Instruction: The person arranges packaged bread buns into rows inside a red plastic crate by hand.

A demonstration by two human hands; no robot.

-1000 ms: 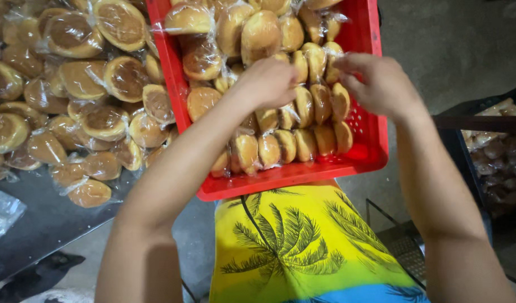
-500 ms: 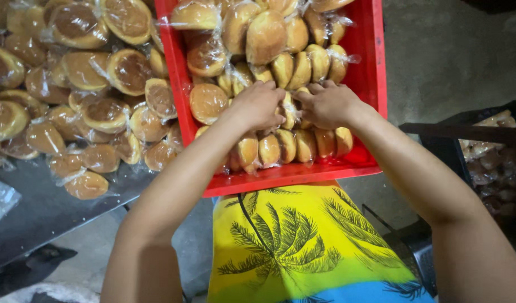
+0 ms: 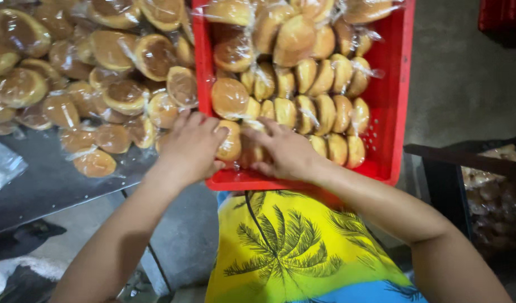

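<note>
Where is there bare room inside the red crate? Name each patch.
One bare patch of floor in the red crate: the near right corner, between the upright wrapped buns and the right wall. The near left corner is crowded by left hand and right hand.

Warm, yellowish light falls from above and lights the red crate (image 3: 394, 101) and the wrapped buns (image 3: 303, 84) evenly, so their colours look strong. The clear wrappers throw small white glints, thickest over the loose pile of buns on the tabletop (image 3: 50, 179), whose dark surface gives a dull sheen. The left hand (image 3: 192, 147) and right hand (image 3: 287, 150) are sharp, with soft shadow beneath them at the crate's near wall. The lower left corner and the right edge of the view sink into dim, murky shadow. Straight lines bow slightly toward the frame's edges.
</note>
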